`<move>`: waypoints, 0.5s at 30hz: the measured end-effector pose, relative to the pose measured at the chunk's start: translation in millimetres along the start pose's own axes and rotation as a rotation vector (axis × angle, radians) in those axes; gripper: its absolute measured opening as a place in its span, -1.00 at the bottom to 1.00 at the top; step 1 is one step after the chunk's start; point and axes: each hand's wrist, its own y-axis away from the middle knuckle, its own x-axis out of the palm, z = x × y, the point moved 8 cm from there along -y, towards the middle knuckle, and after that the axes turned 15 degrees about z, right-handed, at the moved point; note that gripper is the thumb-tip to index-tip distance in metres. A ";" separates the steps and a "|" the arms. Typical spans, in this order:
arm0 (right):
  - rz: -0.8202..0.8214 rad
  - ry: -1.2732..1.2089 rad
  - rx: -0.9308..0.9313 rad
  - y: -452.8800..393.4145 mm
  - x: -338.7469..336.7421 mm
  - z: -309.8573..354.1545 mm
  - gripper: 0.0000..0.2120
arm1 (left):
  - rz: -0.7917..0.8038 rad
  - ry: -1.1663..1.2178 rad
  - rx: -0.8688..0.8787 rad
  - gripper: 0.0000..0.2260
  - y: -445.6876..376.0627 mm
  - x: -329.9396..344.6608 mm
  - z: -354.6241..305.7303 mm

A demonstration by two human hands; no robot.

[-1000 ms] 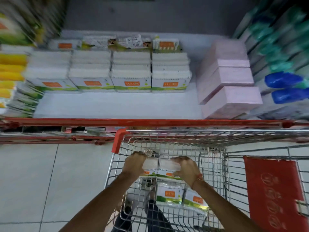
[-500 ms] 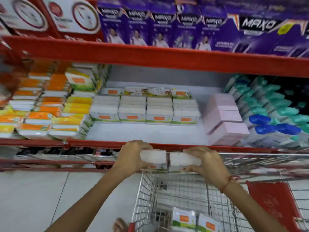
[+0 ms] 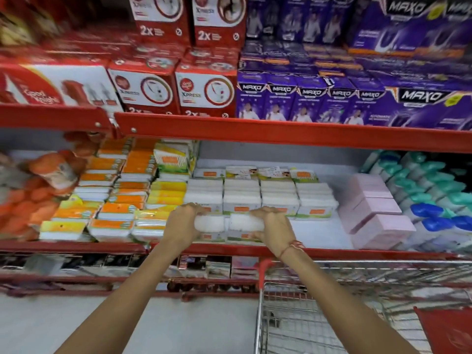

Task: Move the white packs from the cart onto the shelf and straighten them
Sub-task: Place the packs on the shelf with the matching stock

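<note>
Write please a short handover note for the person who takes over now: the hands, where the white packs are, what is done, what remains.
Left hand: gripping the left end of the white packs.
Right hand: gripping their right end.
The packs are held side by side over the front of the shelf, not yet set down.
Done: a row of white stacks stands farther back.
Left: place these packs in front, straighten them, check the cart for more.

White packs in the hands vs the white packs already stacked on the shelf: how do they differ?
The two held white plastic packs sit side by side at the shelf's front edge, one in each grip: left hand, right hand. The stacked white packs sit further back, untouched. The held pair is one row; the stacked ones form four columns several high. Both have orange labels.
</note>
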 end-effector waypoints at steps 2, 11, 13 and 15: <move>0.041 0.002 0.018 -11.0 11.1 6.4 -0.42 | 0.008 0.001 -0.015 -0.43 -4.5 4.0 10.6; 0.133 0.027 0.041 -27.1 27.4 6.4 -0.38 | 0.084 -0.022 -0.018 -0.39 -17.7 17.3 25.3; 0.141 0.027 0.017 -25.7 27.5 5.9 -0.38 | 0.091 -0.038 -0.009 -0.39 -16.8 17.6 20.4; 0.106 -0.002 -0.017 -18.1 24.6 4.5 -0.40 | 0.062 -0.023 0.035 -0.42 -13.1 18.2 10.0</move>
